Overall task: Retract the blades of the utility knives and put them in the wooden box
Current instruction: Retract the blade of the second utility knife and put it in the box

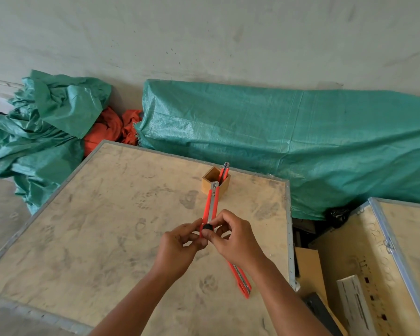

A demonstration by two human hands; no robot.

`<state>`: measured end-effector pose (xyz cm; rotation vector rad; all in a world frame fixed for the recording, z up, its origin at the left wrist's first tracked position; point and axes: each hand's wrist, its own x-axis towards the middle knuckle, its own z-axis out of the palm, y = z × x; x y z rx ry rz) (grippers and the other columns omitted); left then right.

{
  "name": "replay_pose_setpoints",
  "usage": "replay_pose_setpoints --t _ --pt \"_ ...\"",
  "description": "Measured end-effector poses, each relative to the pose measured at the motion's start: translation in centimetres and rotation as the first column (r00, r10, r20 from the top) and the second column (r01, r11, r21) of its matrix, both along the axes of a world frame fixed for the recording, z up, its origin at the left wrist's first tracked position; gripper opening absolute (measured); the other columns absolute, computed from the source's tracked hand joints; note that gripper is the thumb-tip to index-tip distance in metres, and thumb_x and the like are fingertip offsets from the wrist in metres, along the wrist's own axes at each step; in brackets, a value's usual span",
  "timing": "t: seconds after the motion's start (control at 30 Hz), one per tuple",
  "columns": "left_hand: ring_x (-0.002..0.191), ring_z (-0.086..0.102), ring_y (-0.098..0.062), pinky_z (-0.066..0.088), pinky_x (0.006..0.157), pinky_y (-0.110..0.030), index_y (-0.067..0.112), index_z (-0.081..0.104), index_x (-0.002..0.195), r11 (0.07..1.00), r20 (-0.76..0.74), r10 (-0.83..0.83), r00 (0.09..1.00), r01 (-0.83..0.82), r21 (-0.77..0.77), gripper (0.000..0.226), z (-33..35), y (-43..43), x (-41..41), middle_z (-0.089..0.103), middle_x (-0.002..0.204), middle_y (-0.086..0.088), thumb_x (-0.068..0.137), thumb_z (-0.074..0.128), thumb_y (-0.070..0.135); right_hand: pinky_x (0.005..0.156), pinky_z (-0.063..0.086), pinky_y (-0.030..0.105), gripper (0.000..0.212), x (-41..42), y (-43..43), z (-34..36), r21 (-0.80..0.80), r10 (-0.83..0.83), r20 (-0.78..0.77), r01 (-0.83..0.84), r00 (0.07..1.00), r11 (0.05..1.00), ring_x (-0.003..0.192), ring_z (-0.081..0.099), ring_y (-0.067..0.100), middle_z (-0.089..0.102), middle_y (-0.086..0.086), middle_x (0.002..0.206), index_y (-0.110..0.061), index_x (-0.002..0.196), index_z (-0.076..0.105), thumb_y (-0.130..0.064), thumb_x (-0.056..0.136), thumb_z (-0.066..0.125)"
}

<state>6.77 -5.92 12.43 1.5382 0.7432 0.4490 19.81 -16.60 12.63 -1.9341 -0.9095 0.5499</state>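
I hold a red utility knife (211,207) above the plywood crate top (102,214), its metal tip pointing away toward the wooden box (210,184). My left hand (180,248) grips the lower handle. My right hand (235,238) pinches the black knob on the knife. No blade shows beyond the tip. The small wooden box stands near the far edge with another red knife (224,172) upright inside it. A third red knife (240,278) lies flat on the crate top, partly hidden under my right forearm.
Green tarpaulin (301,146) covers bulky things behind the crate, with orange cloth (107,132) at the left. A second plywood crate (378,263) stands at the right, with cardboard and dark objects in the gap between.
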Motion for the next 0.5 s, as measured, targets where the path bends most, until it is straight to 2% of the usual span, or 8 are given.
replay_pose_setpoints --t 0.1,0.17,0.23,0.33,0.5 --pt "0.084 0.074 -0.019 0.056 0.073 -0.012 0.014 0.07 0.118 1.0 -0.014 -0.016 1.0 0.016 -0.004 0.048 -0.3 0.9 0.8 0.076 0.099 -0.006 0.077 0.074 -0.011 0.08 0.062 0.025 0.014 0.9 0.8 -0.4 0.009 -0.043 -0.071 0.044 0.997 0.999 0.092 0.071 0.005 0.074 -0.016 0.097 -0.028 0.099 0.07 -0.038 0.09 0.074" --pt "0.086 0.074 -0.017 0.056 0.076 -0.013 0.024 0.071 0.116 0.998 -0.042 -0.05 0.998 0.051 0.021 0.05 -0.6 1.5 1.3 0.078 0.099 -0.003 0.077 0.077 -0.007 0.083 0.063 0.029 0.011 2.0 1.3 -0.5 0.044 -0.082 -0.145 0.089 0.986 0.995 0.097 0.072 0.005 0.075 -0.016 0.102 -0.031 0.104 0.073 -0.034 0.094 0.07" --pt "0.086 0.074 -0.013 0.056 0.083 -0.016 0.033 0.071 0.113 0.996 -0.073 -0.08 0.994 0.083 0.033 0.051 -0.9 2.1 1.7 0.079 0.097 -0.001 0.077 0.079 -0.002 0.081 0.065 0.034 0.014 3.1 2.0 -0.7 0.058 -0.133 -0.173 0.145 0.976 0.988 0.098 0.074 0.01 0.076 -0.011 0.104 -0.029 0.108 0.074 -0.026 0.095 0.07" --pt "0.088 0.074 -0.01 0.055 0.082 -0.012 0.029 0.07 0.117 0.992 -0.112 -0.113 0.987 0.118 0.038 0.049 -1.3 3.8 3.6 0.079 0.097 0.003 0.079 0.078 0.0 0.074 0.067 0.035 0.018 5.8 3.7 -0.9 0.043 -0.183 -0.208 0.196 0.961 0.98 0.095 0.076 0.017 0.076 -0.001 0.103 -0.021 0.111 0.075 -0.015 0.094 0.071" --pt "0.087 0.074 -0.01 0.057 0.094 -0.039 0.034 0.07 0.117 0.983 -0.134 -0.144 0.981 0.157 0.097 0.051 -2.3 7.5 8.3 0.078 0.101 0.01 0.079 0.077 0.001 0.071 0.067 0.036 0.024 10.8 6.9 -0.8 0.04 -0.205 -0.172 0.215 0.963 0.976 0.091 0.077 0.025 0.077 0.006 0.101 -0.017 0.111 0.075 -0.004 0.091 0.073"
